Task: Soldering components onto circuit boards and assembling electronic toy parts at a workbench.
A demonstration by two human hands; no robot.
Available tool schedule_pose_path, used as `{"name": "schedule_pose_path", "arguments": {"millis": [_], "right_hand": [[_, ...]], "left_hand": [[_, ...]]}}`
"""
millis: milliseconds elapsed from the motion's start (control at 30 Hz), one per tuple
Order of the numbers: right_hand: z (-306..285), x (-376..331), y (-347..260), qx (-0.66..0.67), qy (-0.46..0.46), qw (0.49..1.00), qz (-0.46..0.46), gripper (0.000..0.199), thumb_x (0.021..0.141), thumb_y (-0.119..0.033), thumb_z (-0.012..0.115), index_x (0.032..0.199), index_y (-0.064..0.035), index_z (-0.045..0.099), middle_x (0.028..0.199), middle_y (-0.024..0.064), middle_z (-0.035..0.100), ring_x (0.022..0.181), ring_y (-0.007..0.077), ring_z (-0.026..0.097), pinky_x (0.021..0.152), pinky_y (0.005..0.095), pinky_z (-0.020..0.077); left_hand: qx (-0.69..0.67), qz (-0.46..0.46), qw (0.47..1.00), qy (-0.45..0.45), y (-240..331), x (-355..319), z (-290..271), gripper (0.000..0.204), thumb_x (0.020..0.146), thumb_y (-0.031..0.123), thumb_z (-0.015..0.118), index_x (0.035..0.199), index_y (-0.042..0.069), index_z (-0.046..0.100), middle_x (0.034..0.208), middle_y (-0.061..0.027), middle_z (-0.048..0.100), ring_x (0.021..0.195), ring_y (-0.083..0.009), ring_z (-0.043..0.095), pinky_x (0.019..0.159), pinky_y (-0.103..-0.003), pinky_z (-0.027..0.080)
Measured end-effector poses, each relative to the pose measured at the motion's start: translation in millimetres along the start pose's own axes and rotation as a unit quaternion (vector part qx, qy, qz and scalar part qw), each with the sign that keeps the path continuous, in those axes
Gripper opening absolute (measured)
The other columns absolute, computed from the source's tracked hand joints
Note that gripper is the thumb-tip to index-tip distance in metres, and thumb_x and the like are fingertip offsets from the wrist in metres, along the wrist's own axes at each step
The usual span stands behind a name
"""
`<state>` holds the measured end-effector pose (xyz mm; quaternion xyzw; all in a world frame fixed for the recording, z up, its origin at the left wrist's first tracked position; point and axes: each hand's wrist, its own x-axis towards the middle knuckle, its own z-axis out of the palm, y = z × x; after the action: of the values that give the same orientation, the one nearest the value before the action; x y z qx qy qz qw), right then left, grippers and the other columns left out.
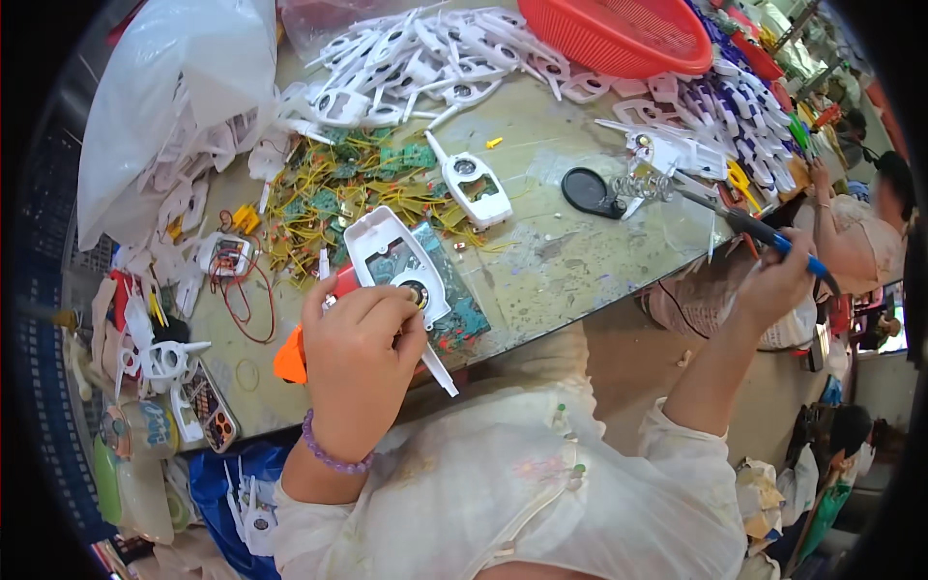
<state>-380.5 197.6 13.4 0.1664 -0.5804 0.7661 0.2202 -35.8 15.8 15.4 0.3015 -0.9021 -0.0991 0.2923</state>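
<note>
While left hand [362, 338] touches 1 casing [432, 280], right [781, 280] grips 1 soldering iron [756, 230]

Shining bright and fairly even over the workbench [541, 300], with soft shadows. Gleaming on the plastic bag [184, 72] at far left. Glaring nearly white in a patch [892, 324] at right. Dimming across the blue mesh [53, 406] at left. Bending edges and sinking to black around the rim.
</note>
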Motion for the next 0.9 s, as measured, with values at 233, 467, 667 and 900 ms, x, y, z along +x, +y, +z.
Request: {"name": "schedule_pose_path", "arguments": {"millis": [233, 467, 667, 900], "right_hand": [[43.0, -16.9, 50.9, -0.163, -0.243, 0.956, -0.011, 0.029, 0.094, -0.026, 0.057, 0.087, 0.0011, 0.061, 0.074, -0.0013, 0.052, 0.068, 0.0056, 0.043, 0.062, 0.0206, 0.0353], [26.3, -137.5, 41.8, -0.050, -0.154, 0.982, 0.101, 0.025, 0.088, -0.010, 0.062, 0.107, 0.0018, 0.049, 0.081, 0.0019, 0.050, 0.069, 0.0106, 0.047, 0.067, 0.0208, 0.0411], [55.4, -212.7, -43.7, 0.076, -0.587, 0.738, -0.324, 0.052, 0.063, -0.026, 0.083, 0.106, -0.0081, 0.060, 0.074, 0.0015, 0.054, 0.064, 0.0161, 0.049, 0.055, 0.0284, 0.0384], [79.2, -211.5, -56.2, 0.087, -0.564, 0.679, -0.463, 0.042, 0.065, -0.015, 0.074, 0.106, -0.0075, 0.066, 0.081, 0.0017, 0.054, 0.070, 0.0166, 0.052, 0.057, 0.0292, 0.0417]], "left_hand": [[-0.052, -0.012, 0.998, -0.025, -7.5, -3.3, -10.4, 0.009, 0.072, 0.010, 0.071, 0.079, 0.007, 0.066, 0.084, -0.0045, 0.067, 0.080, -0.0230, 0.062, 0.087, -0.039, 0.043], [-0.123, -0.108, 0.984, 0.070, -51.6, -29.4, -50.8, 0.015, 0.079, 0.002, 0.064, 0.094, 0.001, 0.066, 0.091, -0.0140, 0.065, 0.085, -0.0293, 0.062, 0.075, -0.034, 0.048], [-0.014, 0.004, 0.999, 0.045, -62.5, -43.6, -47.5, 0.029, 0.074, -0.003, 0.060, 0.102, 0.005, 0.065, 0.103, -0.0108, 0.063, 0.096, -0.0285, 0.059, 0.081, -0.037, 0.047], [0.005, 0.113, 0.994, 0.009, -89.7, -31.3, -36.4, 0.032, 0.071, 0.000, 0.066, 0.102, 0.008, 0.064, 0.104, -0.0074, 0.064, 0.092, -0.0274, 0.061, 0.077, -0.037, 0.049]]}}
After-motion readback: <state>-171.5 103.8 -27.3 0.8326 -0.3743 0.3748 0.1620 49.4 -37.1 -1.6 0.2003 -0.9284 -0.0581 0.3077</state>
